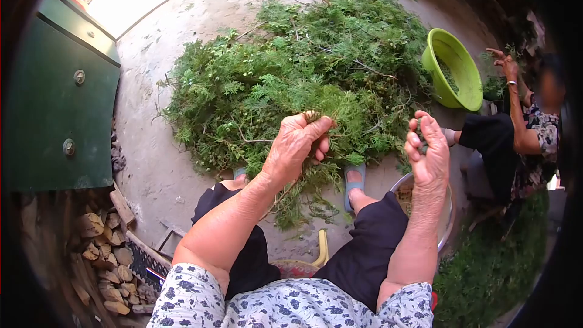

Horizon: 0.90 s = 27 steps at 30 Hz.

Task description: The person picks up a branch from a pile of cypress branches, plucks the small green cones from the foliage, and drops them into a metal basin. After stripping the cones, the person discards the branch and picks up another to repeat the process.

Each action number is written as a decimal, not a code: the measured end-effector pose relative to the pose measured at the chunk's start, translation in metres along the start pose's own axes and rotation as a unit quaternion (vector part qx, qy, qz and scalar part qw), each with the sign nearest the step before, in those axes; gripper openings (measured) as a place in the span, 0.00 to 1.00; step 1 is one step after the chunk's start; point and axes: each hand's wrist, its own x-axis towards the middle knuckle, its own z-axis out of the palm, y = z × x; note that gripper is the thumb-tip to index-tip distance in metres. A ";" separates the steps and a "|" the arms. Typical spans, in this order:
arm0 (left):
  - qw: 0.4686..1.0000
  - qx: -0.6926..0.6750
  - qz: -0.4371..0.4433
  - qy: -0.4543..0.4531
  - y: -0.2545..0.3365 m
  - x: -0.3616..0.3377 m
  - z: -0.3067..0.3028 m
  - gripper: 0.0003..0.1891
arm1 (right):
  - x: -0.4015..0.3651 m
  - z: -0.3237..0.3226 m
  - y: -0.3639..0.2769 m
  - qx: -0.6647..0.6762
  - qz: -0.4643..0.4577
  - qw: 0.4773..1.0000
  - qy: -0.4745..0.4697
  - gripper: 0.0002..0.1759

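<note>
Above the knees, left hand (303, 140): thumb and fingers pinched together on a green sprig (345, 114), no gap to speak of.
Sprig: out over the near edge of the pile, at the left fingertips. Long axis looks slanted, leafy end pointing up-right, away from the body. Exact tip lost against the greenery behind.
Stem below left hand (280, 199): runs down-left toward the lap; can't tell if it's the same piece.
Right hand (428, 146): raised, well apart from left, fingers curled, small green bits (421, 138) showing between fingers and palm.
Metal basin (450, 218): on the floor by the right leg, partly hidden by the forearm. Something in it, too covered to identify.
Pile (243, 73): cut evergreen branches on the concrete floor (143, 124), stems lying in mixed directions, near edge at the shoes (355, 185).
Lime tub (467, 79): right of the pile, tilted, mouth toward the pile. Green clippings low inside.
Co-worker's hand (504, 62): raised just beyond the tub, greenery beside the fingers.
Firewood (115, 255): stacked at left.
</note>
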 end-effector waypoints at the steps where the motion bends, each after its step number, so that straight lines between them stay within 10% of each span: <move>1: 1.000 -0.025 0.001 0.006 0.002 0.001 -0.002 0.14 | -0.004 -0.015 -0.008 -0.025 -0.002 1.000 0.016 0.10; 7: 0.987 -0.157 -0.038 0.001 0.021 -0.004 -0.016 0.20 | -0.057 -0.145 -0.020 -0.442 0.002 0.874 0.205 0.10; 13: 0.936 -0.312 0.015 -0.160 0.018 -0.001 -0.031 0.25 | -0.131 -0.335 0.023 -0.536 0.063 0.786 0.301 0.17; 18: 0.903 -0.330 0.043 -0.272 0.010 0.006 -0.033 0.27 | -0.149 -0.331 0.028 -0.486 0.075 0.766 0.413 0.19; 20: 0.891 -0.331 0.034 -0.308 0.011 0.007 -0.034 0.28 | -0.149 -0.350 0.028 -0.779 0.043 0.539 0.316 0.22; 22: 0.889 -0.334 0.030 -0.313 0.009 0.008 -0.033 0.28 | -0.127 -0.276 0.009 -0.818 0.012 0.516 0.256 0.22; 27: 0.867 -0.380 0.007 -0.322 0.010 0.005 -0.026 0.28 | -0.051 -0.064 -0.015 -0.512 -0.130 0.848 0.048 0.13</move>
